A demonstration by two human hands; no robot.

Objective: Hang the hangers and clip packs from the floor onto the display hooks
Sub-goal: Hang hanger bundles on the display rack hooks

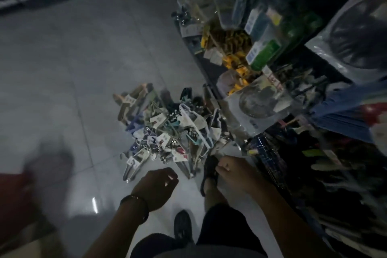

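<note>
Heaped as one tangled pile [167,132] on the glossy grey floor tiles [62,69], close against the foot of the display rack [272,81] and just ahead of both hands; hangers and clip packs mixed together, none yet lifted clear. Probably light, every piece, and fairly stiff: thin moulded plastic in the white hanger [196,123] lying on top, slim tan bundles [129,100] at the far left edge, small metal clips [161,140] on printed cards glinting in the middle; likely to snag rather than slip, with hooks and arms threaded through one another, so best drawn out singly from the top and not dragged from below. For a hanger, best taken at the hook neck or along the shoulder bar; for a clip pack, at the card header near its hole; card probably soft enough to crease or tear if yanked, clips apt to rattle or work loose. Left hand [156,184] low over the tiles at the near edge of the pile, fingers bent loosely downward, nothing seen in it; dark band [136,201] round the wrist. Right hand [232,170] at the near right corner of the pile, fingers curled against a dark curved piece [206,172]; too dim and blurred to tell whether gripped, or even whether hanger or footwear strap. Rack crowded with bagged goods, yellow packs [230,48] among them; hooks themselves lost in the blur.
</note>
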